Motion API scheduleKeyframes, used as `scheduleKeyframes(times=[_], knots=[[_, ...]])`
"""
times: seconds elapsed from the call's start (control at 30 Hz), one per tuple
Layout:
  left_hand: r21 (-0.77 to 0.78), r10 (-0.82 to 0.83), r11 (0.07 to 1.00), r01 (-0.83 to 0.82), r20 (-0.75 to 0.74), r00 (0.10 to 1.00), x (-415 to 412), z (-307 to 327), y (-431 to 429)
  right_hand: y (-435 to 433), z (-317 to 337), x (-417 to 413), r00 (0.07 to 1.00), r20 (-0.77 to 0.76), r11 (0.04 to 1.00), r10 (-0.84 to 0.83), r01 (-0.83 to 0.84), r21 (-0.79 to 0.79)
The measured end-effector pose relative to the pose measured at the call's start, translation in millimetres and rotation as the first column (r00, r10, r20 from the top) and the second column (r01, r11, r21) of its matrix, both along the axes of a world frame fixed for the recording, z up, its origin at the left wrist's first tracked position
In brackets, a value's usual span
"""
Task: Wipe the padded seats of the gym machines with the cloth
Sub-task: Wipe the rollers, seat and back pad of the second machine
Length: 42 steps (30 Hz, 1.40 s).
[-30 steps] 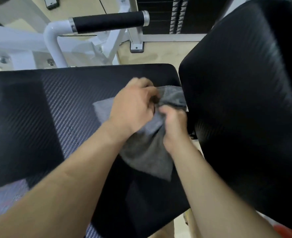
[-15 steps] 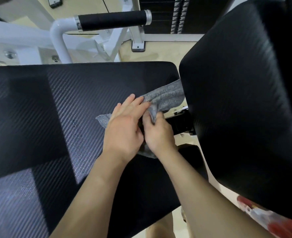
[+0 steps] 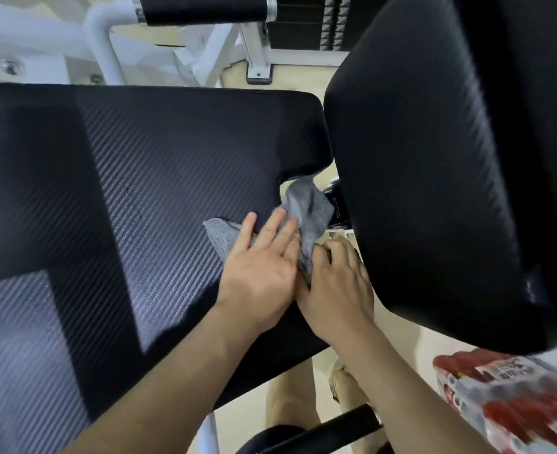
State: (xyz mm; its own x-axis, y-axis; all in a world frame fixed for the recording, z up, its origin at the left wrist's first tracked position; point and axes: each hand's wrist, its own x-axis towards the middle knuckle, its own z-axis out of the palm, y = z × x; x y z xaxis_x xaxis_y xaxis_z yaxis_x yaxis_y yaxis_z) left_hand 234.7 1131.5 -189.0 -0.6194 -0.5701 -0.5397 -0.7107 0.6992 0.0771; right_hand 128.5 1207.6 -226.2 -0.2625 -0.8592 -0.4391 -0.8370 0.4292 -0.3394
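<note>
Pressing flat on the grey cloth (image 3: pixel 306 211), the left hand (image 3: pixel 262 270) is seen with its fingers stretched out and spread on the black padded seat (image 3: pixel 159 178). The right hand (image 3: pixel 336 283) is placed just beside it, touching it, and its fingers are closed on a fold of the same cloth. The cloth is bunched at the right edge of the seat, in the notch near the black back pad (image 3: pixel 450 158), and one corner of it lies flat on the seat under the left fingers. A black grip on a white frame (image 3: pixel 107 50) is seen behind the seat. A red and white package (image 3: pixel 506 394) is seen at the lower right, blurred.
</note>
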Motion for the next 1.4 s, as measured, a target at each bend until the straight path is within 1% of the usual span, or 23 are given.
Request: scheduleKeyframes(times=[0.2, 0.3, 0.37, 0.43, 0.5, 0.57, 0.6, 0.67, 0.73, 0.83, 0.9, 0.97, 1.0, 1.03, 1.07, 1.1, 1.13, 1.17, 1.2, 1.23, 1.27, 1.33, 1.4], knots=[[0.069, -0.12, 0.991, 0.114, 0.088, 0.989, -38, -8, -4, 28, -5, -9, 0.962, 0.227, 0.988, -0.152, 0.154, 0.005], [0.116, -0.14, 0.985, 0.126, 0.119, 0.983, -62, -11, -1, 49, -9, -16, 0.894, 0.372, 0.965, -0.251, 0.261, 0.023], [0.125, -0.08, 0.99, 0.068, 0.096, 0.992, -68, -22, 3, 60, -9, -19, 0.725, 0.555, 0.889, -0.407, 0.455, 0.057], [0.128, 0.027, 0.991, -0.029, 0.023, 0.999, -74, -33, 9, 69, -11, -23, 0.538, 0.666, 0.809, -0.517, 0.561, 0.174], [0.188, 0.05, 0.981, -0.046, -0.013, 0.999, -82, -41, 15, 75, -13, -33, 0.304, 0.681, 0.691, -0.666, 0.597, 0.408], [0.239, -0.018, 0.971, 0.013, 0.017, 1.0, -89, -44, 17, 79, -14, -45, 0.073, 0.62, 0.535, -0.781, 0.592, 0.603], [0.224, -0.051, 0.974, 0.044, 0.023, 0.998, -90, -44, 18, 81, -14, -52, 0.028, 0.639, 0.526, -0.769, 0.596, 0.607], [0.156, -0.116, 0.981, 0.113, 0.009, 0.993, -89, -45, 27, 81, -12, -66, 0.016, 0.679, 0.534, -0.734, 0.632, 0.562], [0.113, -0.172, 0.978, 0.175, -0.036, 0.984, -79, -48, 55, 80, -14, -74, -0.055, 0.696, 0.497, -0.716, 0.66, 0.563], [0.034, -0.119, 0.99, 0.135, -0.296, 0.948, -51, -51, 108, 87, -11, -71, -0.278, 0.713, 0.43, -0.643, 0.64, 0.637], [-0.021, -0.042, 0.999, 0.036, -0.482, 0.875, -32, -50, 129, 97, -5, -70, -0.452, 0.701, 0.397, -0.552, 0.597, 0.697], [0.138, 0.236, 0.971, -0.193, -0.64, 0.731, -28, -36, 131, 102, 1, -73, -0.577, 0.647, 0.322, -0.498, 0.57, 0.756], [0.269, 0.441, 0.896, -0.355, -0.642, 0.627, -33, -28, 130, 102, 4, -75, -0.635, 0.612, 0.28, -0.471, 0.55, 0.786], [0.397, 0.634, 0.765, -0.507, -0.604, 0.483, -39, -22, 129, 101, 5, -73, -0.691, 0.575, 0.241, -0.438, 0.525, 0.816], [0.507, 0.789, 0.589, -0.63, -0.53, 0.311, -47, -21, 126, 98, 8, -72, -0.728, 0.552, 0.219, -0.407, 0.509, 0.832], [0.635, 0.91, 0.351, -0.688, -0.404, 0.091, -56, -20, 124, 96, 10, -69, -0.732, 0.549, 0.213, -0.404, 0.508, 0.834], [0.753, 0.957, 0.083, -0.653, -0.243, -0.158, -65, -20, 122, 94, 12, -66, -0.722, 0.548, 0.211, -0.423, 0.51, 0.834], [0.826, 0.932, -0.158, -0.541, -0.057, -0.359, -74, -20, 119, 92, 14, -63, -0.707, 0.546, 0.209, -0.448, 0.511, 0.834], [0.851, 0.868, -0.319, -0.418, 0.085, -0.489, -82, -18, 116, 88, 16, -61, -0.719, 0.531, 0.196, -0.448, 0.501, 0.843], [0.846, 0.819, -0.399, -0.354, 0.155, -0.553, -88, -20, 112, 84, 17, -59, -0.764, 0.499, 0.162, -0.409, 0.478, 0.863], [0.836, 0.796, -0.429, -0.343, 0.171, -0.581, -93, -22, 107, 79, 18, -56, -0.815, 0.467, 0.122, -0.344, 0.454, 0.883], [0.83, 0.798, -0.422, -0.364, 0.15, -0.584, -98, -26, 92, 72, 15, -51, -0.862, 0.44, 0.057, -0.25, 0.441, 0.896], [0.845, 0.798, -0.396, -0.359, 0.123, -0.59, -101, -30, 70, 66, 12, -41, -0.898, 0.411, 0.054, -0.16, 0.407, 0.912]])
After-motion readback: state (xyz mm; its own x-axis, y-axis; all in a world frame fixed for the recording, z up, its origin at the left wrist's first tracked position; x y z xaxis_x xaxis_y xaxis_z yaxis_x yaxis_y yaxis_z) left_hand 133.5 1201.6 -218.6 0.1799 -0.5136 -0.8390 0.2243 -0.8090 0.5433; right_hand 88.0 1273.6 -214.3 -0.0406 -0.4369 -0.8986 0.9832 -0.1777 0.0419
